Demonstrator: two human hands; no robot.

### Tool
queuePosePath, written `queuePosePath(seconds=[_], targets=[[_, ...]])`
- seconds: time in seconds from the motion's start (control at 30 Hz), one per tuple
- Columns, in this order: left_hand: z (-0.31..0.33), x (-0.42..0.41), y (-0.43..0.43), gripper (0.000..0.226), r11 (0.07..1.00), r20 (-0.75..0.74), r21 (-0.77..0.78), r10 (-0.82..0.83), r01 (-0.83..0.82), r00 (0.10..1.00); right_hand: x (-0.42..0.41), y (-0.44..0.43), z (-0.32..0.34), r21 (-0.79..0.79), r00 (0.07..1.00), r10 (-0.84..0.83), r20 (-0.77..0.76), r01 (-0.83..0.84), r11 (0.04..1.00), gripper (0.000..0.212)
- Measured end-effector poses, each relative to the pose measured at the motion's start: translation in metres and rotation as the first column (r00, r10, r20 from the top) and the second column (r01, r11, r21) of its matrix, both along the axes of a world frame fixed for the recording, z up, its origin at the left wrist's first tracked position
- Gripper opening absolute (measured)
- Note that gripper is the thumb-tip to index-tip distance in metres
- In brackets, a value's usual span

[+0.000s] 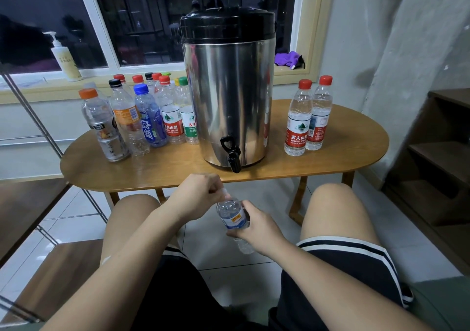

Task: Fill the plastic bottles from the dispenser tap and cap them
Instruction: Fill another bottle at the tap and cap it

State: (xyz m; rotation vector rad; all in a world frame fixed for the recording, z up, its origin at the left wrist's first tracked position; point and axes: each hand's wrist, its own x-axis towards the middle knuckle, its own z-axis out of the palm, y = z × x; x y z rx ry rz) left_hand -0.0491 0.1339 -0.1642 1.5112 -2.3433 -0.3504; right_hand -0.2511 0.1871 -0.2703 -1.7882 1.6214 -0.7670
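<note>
A steel dispenser (230, 101) with a black lid stands mid-table, its black tap (232, 154) overhanging the front edge. Below the tap, between my knees, my right hand (256, 229) grips the body of a small clear bottle (232, 215) with a blue and white label. My left hand (201, 196) pinches the bottle's top, hiding the cap. Several capped bottles (142, 117) stand left of the dispenser. Two red-capped bottles (309, 117) holding water stand to its right.
The oval wooden table (356, 147) sits under a window sill holding a pump bottle (64, 58) and a purple cloth (288, 59). A dark wooden shelf (437, 157) stands at the right, a metal rack (38, 132) at the left. My bare knees flank the bottle.
</note>
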Motion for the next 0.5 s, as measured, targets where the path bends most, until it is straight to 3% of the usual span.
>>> queuePosePath(seconds=[0.1,0.23,0.5], targets=[[-0.001,0.002,0.000,0.013,0.996,-0.013,0.029,-0.084,0.084,0.996,-0.001,0.001,0.000,-0.003,1.000,-0.004,-0.013,0.004,1.000,0.060],[0.000,0.005,0.001,0.026,0.991,0.000,0.013,-0.129,0.129,0.992,-0.002,0.001,0.001,-0.002,1.000,-0.005,-0.008,0.005,1.000,0.061],[-0.004,-0.003,0.003,0.034,0.994,0.005,-0.065,0.086,-0.086,0.996,0.003,0.003,0.003,-0.004,1.000,0.013,-0.020,-0.013,1.000,0.065]])
